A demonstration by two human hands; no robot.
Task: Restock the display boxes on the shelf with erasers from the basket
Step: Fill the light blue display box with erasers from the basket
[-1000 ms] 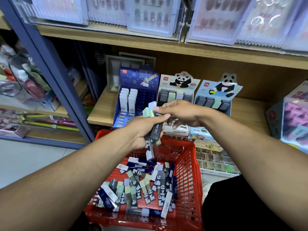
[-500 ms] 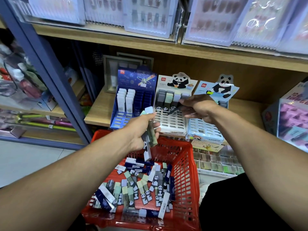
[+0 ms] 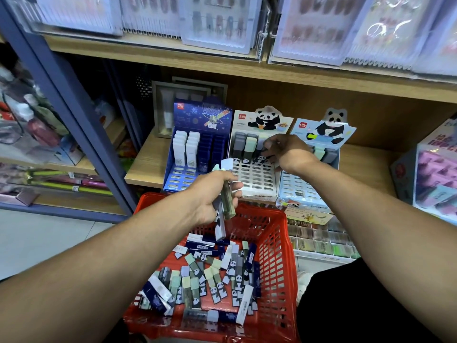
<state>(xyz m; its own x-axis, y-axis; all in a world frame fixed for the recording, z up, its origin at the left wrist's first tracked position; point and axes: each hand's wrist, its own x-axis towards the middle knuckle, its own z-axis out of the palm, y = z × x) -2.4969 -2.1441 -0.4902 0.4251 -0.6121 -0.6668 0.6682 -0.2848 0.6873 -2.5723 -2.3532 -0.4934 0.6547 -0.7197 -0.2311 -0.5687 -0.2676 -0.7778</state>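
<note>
At centre frame, your left hand (image 3: 210, 196) gripped a bundle of panda erasers (image 3: 223, 194) above the red basket (image 3: 279, 233). Your right hand (image 3: 284, 149) pinched one eraser at the white panda display box (image 3: 254, 177), which bore a red "deli" logo; loose erasers (image 3: 210, 276) filled the basket.

bare forearms, no sleeves, dark trousers (image 3: 346, 305)

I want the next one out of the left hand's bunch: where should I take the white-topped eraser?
Pinch the white-topped eraser by its upper end, from above. That end sticks up clear of the left hand, whose fingers cover its middle.
</note>
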